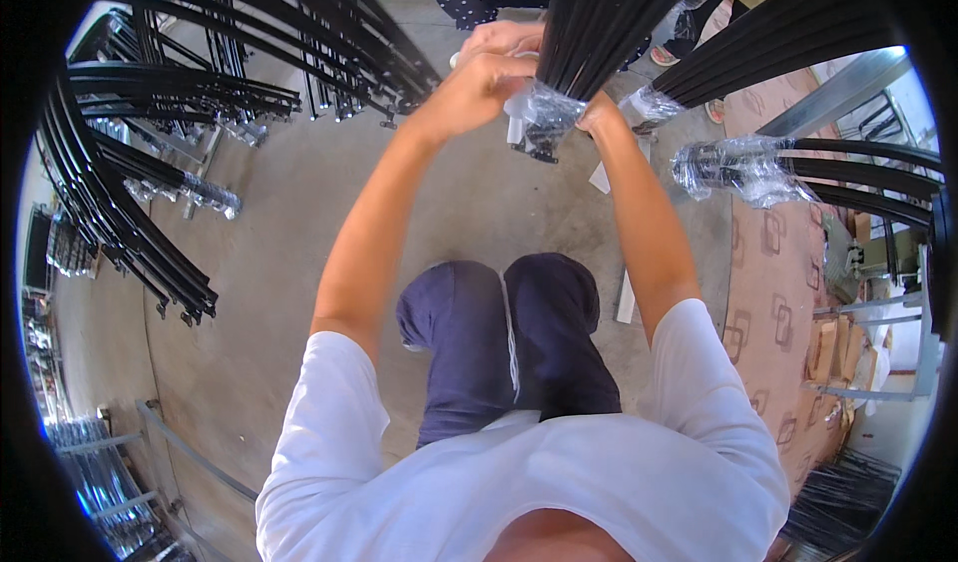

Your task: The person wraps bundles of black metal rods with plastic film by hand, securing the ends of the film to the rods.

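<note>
The black tube bundle [604, 33] is over the concrete floor [479, 203]. The left hand [474, 91] curls beside its plastic film [549, 110], the right hand [597, 113] mostly hidden behind; I cannot tell either's grip. Likely stiff, heavy, film slick: best held round the tubes.

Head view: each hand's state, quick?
Left hand: fingers curled beside the plastic wrap; grip cannot be told.
Right hand: mostly hidden behind the black rod bundle; cannot be told.
</note>
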A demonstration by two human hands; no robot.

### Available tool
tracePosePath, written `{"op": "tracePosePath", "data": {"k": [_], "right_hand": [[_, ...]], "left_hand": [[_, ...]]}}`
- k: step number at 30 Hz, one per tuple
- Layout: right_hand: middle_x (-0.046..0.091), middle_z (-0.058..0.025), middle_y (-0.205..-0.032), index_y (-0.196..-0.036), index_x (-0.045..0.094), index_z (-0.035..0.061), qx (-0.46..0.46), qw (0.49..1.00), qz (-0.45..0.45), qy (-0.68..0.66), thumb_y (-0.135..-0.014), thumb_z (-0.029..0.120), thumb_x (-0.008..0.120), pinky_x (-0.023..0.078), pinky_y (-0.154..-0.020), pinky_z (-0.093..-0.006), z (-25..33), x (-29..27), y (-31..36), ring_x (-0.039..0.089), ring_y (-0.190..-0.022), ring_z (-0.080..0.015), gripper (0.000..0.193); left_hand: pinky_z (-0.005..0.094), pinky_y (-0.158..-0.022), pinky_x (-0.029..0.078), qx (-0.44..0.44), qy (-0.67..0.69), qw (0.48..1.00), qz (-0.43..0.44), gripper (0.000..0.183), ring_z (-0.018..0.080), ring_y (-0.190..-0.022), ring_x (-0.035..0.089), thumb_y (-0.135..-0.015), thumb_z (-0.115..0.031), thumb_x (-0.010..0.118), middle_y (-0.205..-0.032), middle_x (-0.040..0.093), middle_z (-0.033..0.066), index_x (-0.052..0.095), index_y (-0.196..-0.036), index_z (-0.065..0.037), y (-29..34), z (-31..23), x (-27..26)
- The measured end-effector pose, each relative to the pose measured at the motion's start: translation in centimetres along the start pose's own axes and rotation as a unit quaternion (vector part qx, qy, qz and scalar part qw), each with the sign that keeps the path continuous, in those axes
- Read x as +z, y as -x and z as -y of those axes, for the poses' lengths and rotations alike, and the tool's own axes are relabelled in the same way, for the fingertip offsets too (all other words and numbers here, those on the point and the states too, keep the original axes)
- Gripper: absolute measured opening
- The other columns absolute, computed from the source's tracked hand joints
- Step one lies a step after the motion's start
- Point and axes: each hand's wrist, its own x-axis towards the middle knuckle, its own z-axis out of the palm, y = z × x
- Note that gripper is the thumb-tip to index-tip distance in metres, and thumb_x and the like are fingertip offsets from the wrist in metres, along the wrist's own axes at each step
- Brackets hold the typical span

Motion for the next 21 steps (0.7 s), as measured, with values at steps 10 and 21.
{"op": "tracePosePath", "data": {"k": [10, 21], "right_hand": [[0.045, -0.0105, -0.124, -0.125, 0.039, -0.0007, 0.014, 1.000, -0.021, -0.013, -0.088, 0.031, 0.037, 0.040, -0.091, -0.0301, -0.2, 1.4, 0.5, 0.049, -0.106, -0.0161, 0.049], [0.051, -0.0075, -0.109, -0.115, 0.046, -0.0019, -0.083, 0.982, -0.141, 0.094, -0.081, 0.024, 0.058, 0.035, -0.086, -0.0262, -1.3, 2.4, 8.3, 0.046, -0.101, -0.0138, 0.045]], "left_hand": [[0.0331, -0.099, 0.025, -0.308, 0.511, 0.794, -0.117, 0.083, 0.0221, -0.118, 0.034, -0.065, -0.014, 0.071, -0.126, 0.036, 0.0120, 0.022, -0.132, -0.006, 5.0, 1.4, 6.3], [0.0268, -0.090, 0.031, -0.234, 0.536, 0.811, 0.012, 0.076, 0.0126, -0.102, 0.042, -0.056, -0.029, 0.078, -0.106, 0.047, 0.0015, 0.039, -0.116, -0.006, 3.2, 4.6, 6.5]]}}
